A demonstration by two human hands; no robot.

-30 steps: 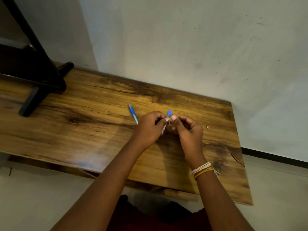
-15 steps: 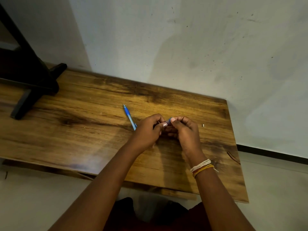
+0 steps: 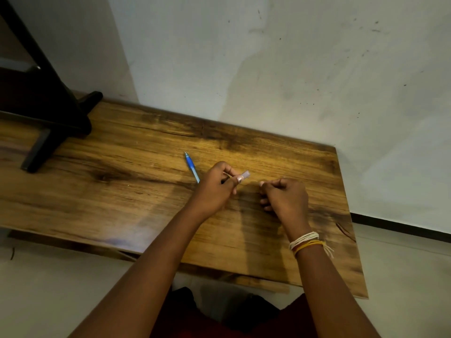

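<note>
The left hand's fingers (image 3: 231,172) were curled tight, thumb and forefinger pinching a small pale-bluish piece (image 3: 245,174) whose end poked out toward the right of the frame. It was too blurred to name more closely. The piece was held just above the counter (image 3: 136,191), a little right of the frame's centre, in the gap between the two hands. The left hand (image 3: 217,189) hovered over the middle of the wooden top, knuckles up.

The right hand's fingers (image 3: 266,200) were clenched into a loose fist, thumb tip laid against the forefinger; whether they enclosed anything could not be told. The right hand (image 3: 285,197) sat near the left one but apart from it, low over the counter. White and yellow threads (image 3: 306,241) circled its wrist.

A blue pen (image 3: 190,165) lay on the counter just left of the left hand, tip pointing to the upper left, its lower end hidden behind the knuckles. Farther off, in the upper left of the frame, a black stand (image 3: 56,118) rested its foot on the counter. A pale wall (image 3: 268,69) rose behind the far edge.
</note>
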